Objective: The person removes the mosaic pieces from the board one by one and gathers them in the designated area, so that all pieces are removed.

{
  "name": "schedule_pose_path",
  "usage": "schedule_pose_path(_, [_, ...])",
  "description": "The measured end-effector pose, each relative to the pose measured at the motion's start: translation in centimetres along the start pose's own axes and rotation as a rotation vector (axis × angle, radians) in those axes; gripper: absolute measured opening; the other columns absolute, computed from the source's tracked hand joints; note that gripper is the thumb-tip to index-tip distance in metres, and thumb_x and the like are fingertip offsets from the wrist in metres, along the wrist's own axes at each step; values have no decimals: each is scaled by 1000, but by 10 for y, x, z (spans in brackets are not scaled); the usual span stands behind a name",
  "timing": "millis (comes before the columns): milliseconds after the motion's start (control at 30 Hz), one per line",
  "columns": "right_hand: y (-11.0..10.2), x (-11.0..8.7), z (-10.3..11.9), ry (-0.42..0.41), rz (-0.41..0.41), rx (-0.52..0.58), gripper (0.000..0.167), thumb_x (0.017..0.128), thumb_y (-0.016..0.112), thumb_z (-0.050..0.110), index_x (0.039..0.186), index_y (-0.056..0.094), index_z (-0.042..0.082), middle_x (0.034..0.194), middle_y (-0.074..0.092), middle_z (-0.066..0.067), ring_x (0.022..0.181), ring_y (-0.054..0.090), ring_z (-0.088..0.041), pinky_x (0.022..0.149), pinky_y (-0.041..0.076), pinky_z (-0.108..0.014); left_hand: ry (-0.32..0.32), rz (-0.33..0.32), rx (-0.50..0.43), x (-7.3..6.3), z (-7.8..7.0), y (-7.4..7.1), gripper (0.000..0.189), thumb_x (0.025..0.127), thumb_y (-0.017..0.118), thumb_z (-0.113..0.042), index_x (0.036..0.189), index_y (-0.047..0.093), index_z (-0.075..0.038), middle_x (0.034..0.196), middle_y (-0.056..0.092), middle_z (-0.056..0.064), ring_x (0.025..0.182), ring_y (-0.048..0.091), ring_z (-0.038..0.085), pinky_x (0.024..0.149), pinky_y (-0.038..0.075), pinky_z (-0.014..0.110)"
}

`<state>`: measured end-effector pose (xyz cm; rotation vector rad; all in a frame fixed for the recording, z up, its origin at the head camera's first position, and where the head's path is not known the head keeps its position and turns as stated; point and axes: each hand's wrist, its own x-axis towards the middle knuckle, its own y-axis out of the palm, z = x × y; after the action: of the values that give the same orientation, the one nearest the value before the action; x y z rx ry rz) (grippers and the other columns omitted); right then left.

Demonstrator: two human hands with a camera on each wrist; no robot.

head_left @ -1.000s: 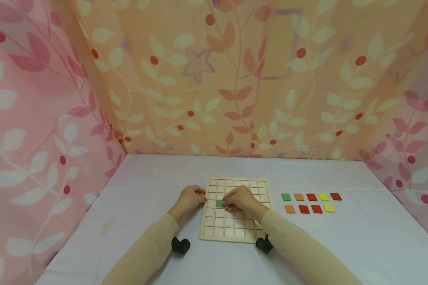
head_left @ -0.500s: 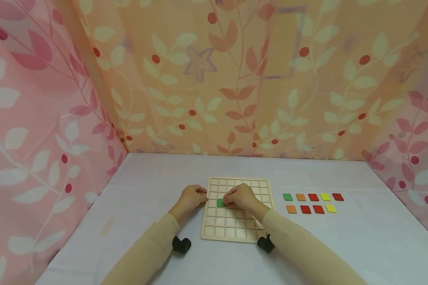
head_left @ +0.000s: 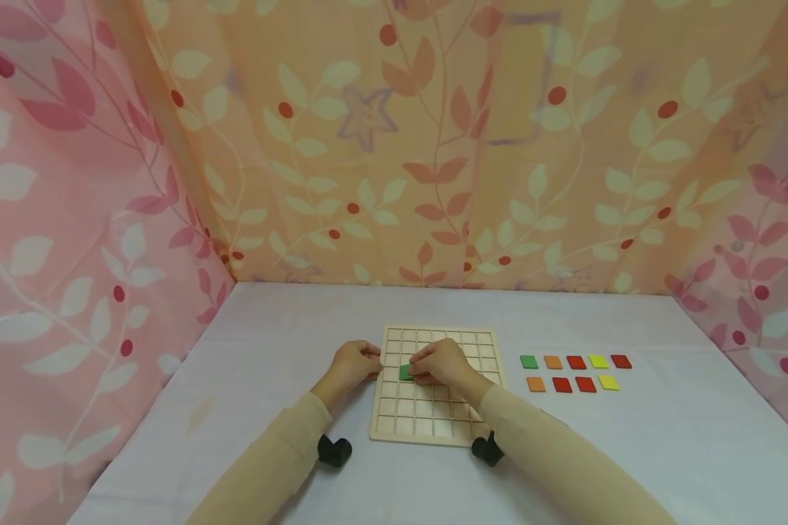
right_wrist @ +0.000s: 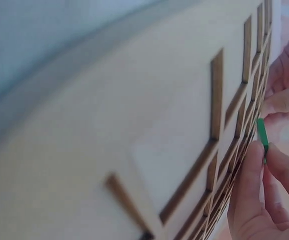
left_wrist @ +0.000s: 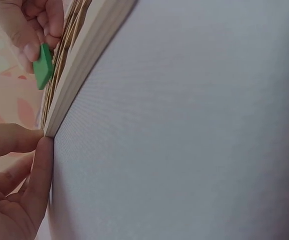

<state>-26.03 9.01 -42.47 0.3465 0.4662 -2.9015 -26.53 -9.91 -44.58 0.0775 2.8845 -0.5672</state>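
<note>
A square wooden board (head_left: 423, 426) with a grid of recessed cells lies on the white table. My right hand (head_left: 443, 362) pinches a small green square tile (head_left: 406, 372) between thumb and fingers over the board's left part. In the left wrist view the green tile (left_wrist: 43, 67) stands tilted against the grid. My left hand (head_left: 353, 362) holds the board's left edge, thumb and finger meeting at the rim (left_wrist: 79, 75). From the right wrist view, the green tile (right_wrist: 262, 134) shows nearly edge-on at the right fingertips, with the left hand (right_wrist: 287, 95) just beyond.
Right of the board lie two rows of loose square tiles: green (head_left: 529, 362), orange (head_left: 554, 362), red (head_left: 576, 362) and yellow (head_left: 598, 362). Black wrist mounts (head_left: 334, 451) hang under both sleeves. A floral cloth (head_left: 368, 182) closes off the back and sides of the table.
The green tile, which looked flat over a cell a second ago, is now tilted in my right fingers. My left hand stays at the board's edge. The loose tiles stay put.
</note>
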Motion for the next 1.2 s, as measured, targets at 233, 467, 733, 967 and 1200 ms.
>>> schedule_pose_path(233, [-17, -8, 0, 22, 6, 81, 24, 85, 72, 0, 107, 72, -8, 93, 75, -12, 67, 68, -10, 68, 62, -25, 0, -7, 11, 1, 1, 2, 23, 84, 69, 4, 106, 67, 5, 85, 64, 6, 71, 60, 12, 65, 57, 23])
schedule_pose_path(467, [-49, -19, -5, 22, 29, 95, 32, 86, 73, 3, 115, 69, -9, 89, 75, -6, 68, 68, -8, 70, 62, -25, -1, -1, 14, 2, 2, 0, 23, 84, 70, 4, 107, 67, 5, 85, 64, 7, 70, 60, 12, 64, 57, 23])
schedule_pose_path(733, [-87, -30, -18, 56, -5, 91, 35, 88, 71, 4, 119, 66, -12, 87, 75, -5, 68, 70, -9, 72, 62, -26, 9, -10, 26, 1, 3, -1, 22, 84, 70, 4, 106, 67, 5, 85, 65, 7, 69, 61, 12, 63, 57, 22])
schedule_pose_path(967, [-118, -38, -29, 115, -40, 10, 36, 88, 74, 14, 118, 69, -5, 88, 75, 0, 71, 71, -9, 72, 60, -23, 10, -7, 32, 0, 4, -1, 22, 84, 70, 3, 107, 67, 4, 86, 66, 7, 72, 62, 12, 65, 58, 23])
schedule_pose_path(1200, [-146, -45, -36, 95, -17, 14, 41, 89, 74, 15, 123, 66, -6, 88, 74, 1, 76, 71, -9, 75, 61, -26, 4, -13, 22, 0, 3, -1, 24, 84, 71, 3, 108, 67, 4, 88, 66, 8, 74, 63, 13, 66, 59, 24])
